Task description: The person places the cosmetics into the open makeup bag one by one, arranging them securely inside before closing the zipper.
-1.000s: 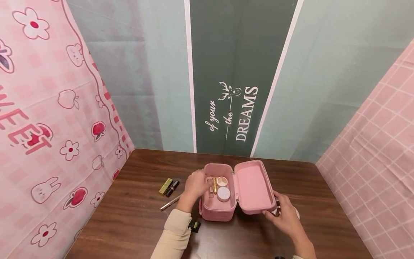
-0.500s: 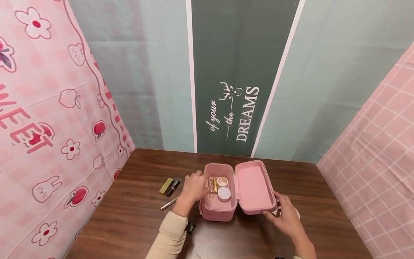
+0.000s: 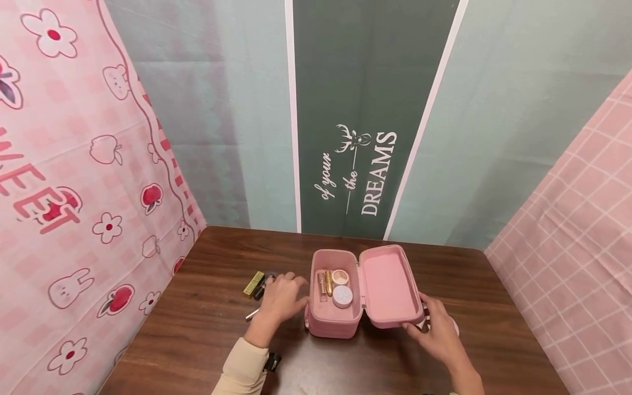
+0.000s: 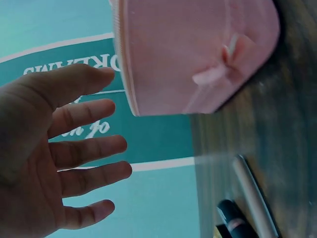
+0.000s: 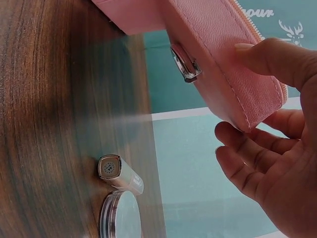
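Observation:
A pink zippered cosmetic case [image 3: 333, 329] stands on the table, its lid [image 3: 390, 288] swung out to the right. Inside lie a pink tube [image 3: 322, 287], a gold tube [image 3: 328, 284], a round compact [image 3: 340, 277] and a pale round container [image 3: 343, 297]. My right hand [image 3: 436, 327] holds the lid's outer edge, thumb on one side and fingers beneath, as the right wrist view shows. My left hand [image 3: 281, 299] is spread and holds nothing, just left of the case. It partly covers a black tube [image 3: 259, 292] and a slim silver stick [image 3: 252, 314].
A gold patterned box [image 3: 253, 283] lies beside the black tube. Behind the lid, in the right wrist view, are a squarish tube [image 5: 121, 173] and a round flat container [image 5: 120, 215]. Printed cloth hangs around the wooden table [image 3: 197, 329].
My left hand has come out from over the case and moved left, towards the black tube and silver stick. The right hand keeps its hold on the lid.

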The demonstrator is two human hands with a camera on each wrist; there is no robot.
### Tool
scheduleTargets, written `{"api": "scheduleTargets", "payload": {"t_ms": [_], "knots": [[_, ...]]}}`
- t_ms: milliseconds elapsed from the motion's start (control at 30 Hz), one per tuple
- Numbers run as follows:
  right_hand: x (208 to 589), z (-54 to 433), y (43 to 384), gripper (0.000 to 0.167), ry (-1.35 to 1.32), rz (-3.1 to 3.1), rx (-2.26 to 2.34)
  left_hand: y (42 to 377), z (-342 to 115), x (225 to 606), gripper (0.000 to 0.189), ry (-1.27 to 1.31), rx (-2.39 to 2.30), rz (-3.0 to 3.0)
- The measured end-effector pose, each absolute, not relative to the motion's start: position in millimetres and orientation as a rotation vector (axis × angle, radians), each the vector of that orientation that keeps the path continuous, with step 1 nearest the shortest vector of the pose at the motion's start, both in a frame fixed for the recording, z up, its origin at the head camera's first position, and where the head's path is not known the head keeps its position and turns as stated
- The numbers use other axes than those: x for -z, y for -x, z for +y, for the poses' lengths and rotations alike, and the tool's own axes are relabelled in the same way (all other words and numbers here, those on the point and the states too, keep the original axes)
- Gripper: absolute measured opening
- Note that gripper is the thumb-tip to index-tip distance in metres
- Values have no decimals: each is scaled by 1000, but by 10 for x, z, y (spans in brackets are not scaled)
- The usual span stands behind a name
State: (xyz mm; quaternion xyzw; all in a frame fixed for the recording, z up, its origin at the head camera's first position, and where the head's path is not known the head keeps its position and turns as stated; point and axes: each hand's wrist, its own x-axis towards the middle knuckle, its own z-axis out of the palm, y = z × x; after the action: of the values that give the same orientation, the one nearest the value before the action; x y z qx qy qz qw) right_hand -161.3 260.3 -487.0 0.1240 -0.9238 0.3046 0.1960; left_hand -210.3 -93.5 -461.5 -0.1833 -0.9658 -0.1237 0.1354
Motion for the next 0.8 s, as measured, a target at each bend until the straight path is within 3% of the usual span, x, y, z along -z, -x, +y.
{"api": "scheduleTargets", "payload": {"t_ms": [800], "knots": [[4862,2606,1598,74,-321,-2610,-874,2024,-1381,4934,36,496,402,-2810]]}}
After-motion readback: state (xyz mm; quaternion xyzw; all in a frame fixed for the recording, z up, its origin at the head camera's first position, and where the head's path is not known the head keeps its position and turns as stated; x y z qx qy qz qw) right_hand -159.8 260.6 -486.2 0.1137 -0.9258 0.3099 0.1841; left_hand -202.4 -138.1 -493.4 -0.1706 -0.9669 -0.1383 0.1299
